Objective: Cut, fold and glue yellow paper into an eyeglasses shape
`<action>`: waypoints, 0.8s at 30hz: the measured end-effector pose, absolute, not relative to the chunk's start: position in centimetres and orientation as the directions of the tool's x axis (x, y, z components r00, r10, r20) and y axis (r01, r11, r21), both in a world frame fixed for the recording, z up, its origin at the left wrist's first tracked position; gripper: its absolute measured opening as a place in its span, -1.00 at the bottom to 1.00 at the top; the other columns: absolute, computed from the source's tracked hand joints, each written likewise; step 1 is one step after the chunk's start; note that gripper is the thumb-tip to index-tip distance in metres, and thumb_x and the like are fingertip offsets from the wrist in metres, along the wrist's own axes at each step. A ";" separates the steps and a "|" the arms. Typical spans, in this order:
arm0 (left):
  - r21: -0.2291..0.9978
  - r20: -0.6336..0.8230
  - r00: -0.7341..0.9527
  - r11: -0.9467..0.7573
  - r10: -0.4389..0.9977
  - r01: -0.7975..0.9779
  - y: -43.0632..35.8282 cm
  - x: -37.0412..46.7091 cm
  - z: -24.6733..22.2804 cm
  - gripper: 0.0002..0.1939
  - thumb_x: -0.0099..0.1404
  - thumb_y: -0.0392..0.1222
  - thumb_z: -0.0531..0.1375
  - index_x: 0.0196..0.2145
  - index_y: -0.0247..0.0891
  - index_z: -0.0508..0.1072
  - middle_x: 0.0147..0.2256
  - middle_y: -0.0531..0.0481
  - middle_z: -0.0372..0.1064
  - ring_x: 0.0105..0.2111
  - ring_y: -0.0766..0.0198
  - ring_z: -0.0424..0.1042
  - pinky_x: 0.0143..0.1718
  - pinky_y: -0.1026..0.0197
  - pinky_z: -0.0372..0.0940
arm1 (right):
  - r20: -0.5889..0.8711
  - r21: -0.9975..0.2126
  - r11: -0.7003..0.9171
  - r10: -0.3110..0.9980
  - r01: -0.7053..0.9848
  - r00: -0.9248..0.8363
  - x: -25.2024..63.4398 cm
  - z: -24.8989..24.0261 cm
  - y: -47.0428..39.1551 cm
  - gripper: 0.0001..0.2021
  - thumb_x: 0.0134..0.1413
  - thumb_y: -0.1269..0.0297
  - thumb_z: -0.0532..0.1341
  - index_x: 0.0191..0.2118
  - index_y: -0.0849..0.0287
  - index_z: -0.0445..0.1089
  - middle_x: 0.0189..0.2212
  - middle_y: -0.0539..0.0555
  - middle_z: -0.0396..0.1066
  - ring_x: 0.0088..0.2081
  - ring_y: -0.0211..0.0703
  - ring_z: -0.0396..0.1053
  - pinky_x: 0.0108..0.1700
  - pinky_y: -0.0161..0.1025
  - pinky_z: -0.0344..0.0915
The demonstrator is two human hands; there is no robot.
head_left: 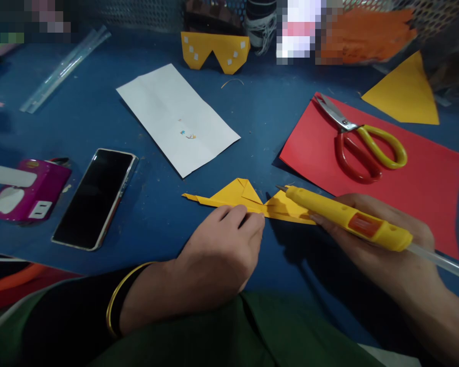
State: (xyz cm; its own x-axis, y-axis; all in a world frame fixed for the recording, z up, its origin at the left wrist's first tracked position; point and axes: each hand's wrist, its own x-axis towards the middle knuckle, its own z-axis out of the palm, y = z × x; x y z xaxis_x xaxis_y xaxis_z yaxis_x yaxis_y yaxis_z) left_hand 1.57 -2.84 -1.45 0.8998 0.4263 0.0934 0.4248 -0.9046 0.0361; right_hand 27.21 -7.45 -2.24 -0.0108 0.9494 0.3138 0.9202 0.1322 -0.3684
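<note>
My left hand (225, 239) has its fingers closed on the lower edge of a folded yellow paper piece (239, 196) with two peaks, lying on the blue table. In my right hand (386, 244) is a yellow pen-style glue gun (344, 214), a clear glue stick (443, 262) coming out of its back end. Its metal tip points left, just over the paper's right peak. The fingertips of my right hand are at the paper's right end; whether they pinch it I cannot tell.
Scissors (346, 125) with red and yellow handles lie on red paper (424, 204) at right. A white sheet (168, 107), a phone (95, 199) and a purple device (42, 188) are to the left. A yellow paper mask shape (214, 46) stands at the back.
</note>
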 end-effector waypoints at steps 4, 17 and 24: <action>0.006 0.092 0.907 -0.911 0.412 0.413 -2.8 1.5 -1.5 -0.68 0.39 -0.30 0.09 0.01 -0.53 0.46 -0.20 -0.23 0.41 -0.23 0.03 0.38 -0.28 0.01 0.32 | 0.305 -0.355 0.127 0.952 0.926 -0.014 27.3 -2.3 -7.5 -0.82 0.13 0.06 0.30 -0.31 0.02 0.38 -0.49 -0.09 0.38 -0.53 -0.26 0.32 -0.53 -0.32 0.11; -0.049 0.120 0.907 -0.910 0.403 0.411 -2.8 1.7 -1.4 -0.68 0.39 -0.32 0.10 0.01 -0.55 0.46 -0.27 -0.18 0.37 -0.29 0.08 0.36 -0.33 0.03 0.29 | 0.328 -0.322 0.135 0.944 0.937 -0.024 27.3 -2.4 -7.5 -0.82 0.14 0.05 0.26 -0.31 0.03 0.41 -0.50 -0.05 0.41 -0.52 -0.20 0.35 -0.55 -0.28 0.09; -0.015 0.091 0.907 -0.910 0.412 0.414 -2.8 1.6 -1.5 -0.67 0.40 -0.29 0.08 0.01 -0.51 0.46 -0.24 -0.21 0.37 -0.27 0.07 0.34 -0.31 0.03 0.27 | 0.331 -0.309 0.126 0.943 0.943 -0.017 27.1 -2.2 -7.4 -0.79 0.14 0.02 0.25 -0.32 0.04 0.42 -0.52 -0.04 0.39 -0.52 -0.19 0.34 -0.54 -0.27 0.08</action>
State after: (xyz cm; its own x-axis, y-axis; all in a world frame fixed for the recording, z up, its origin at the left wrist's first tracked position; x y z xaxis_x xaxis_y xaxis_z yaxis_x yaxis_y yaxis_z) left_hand 1.61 -2.83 -1.50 0.9068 0.4116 0.0908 0.4144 -0.9100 -0.0148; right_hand 27.08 -7.37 -2.21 -0.0173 0.9434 0.3312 0.9428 0.1256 -0.3088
